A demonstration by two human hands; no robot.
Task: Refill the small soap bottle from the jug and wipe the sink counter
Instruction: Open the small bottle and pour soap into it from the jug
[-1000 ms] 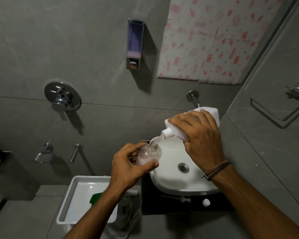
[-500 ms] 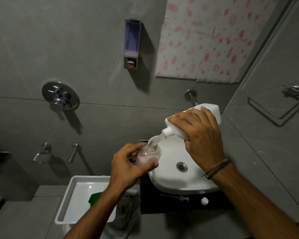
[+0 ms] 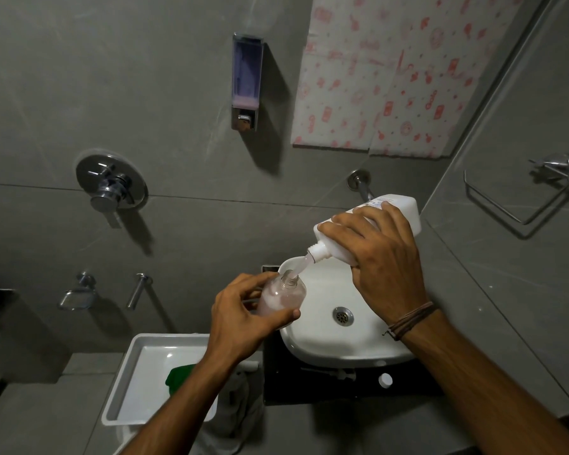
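Observation:
My left hand (image 3: 240, 318) grips a small clear soap bottle (image 3: 281, 297) at the left rim of the white sink (image 3: 329, 348); pale pink liquid fills much of it. My right hand (image 3: 380, 257) holds a white jug (image 3: 398, 210) tipped down to the left, its neck just above the bottle's open mouth. A thin stream of soap (image 3: 299, 267) runs from the jug into the bottle. The black sink counter (image 3: 276, 389) shows below the basin, with a white cap (image 3: 385, 380) and a pump head (image 3: 337, 372) lying on it.
A white tub (image 3: 122, 382) with a green cloth (image 3: 179, 379) inside stands left of the counter. On the grey wall are a soap dispenser (image 3: 246, 82), a mixer valve (image 3: 110, 185), a tap (image 3: 360, 183) over the sink and a towel ring (image 3: 519, 198) at right.
The stream keeps flowing and the pink liquid in the bottle has risen slightly. Both hands hold nearly the same pose; the view has shifted a little.

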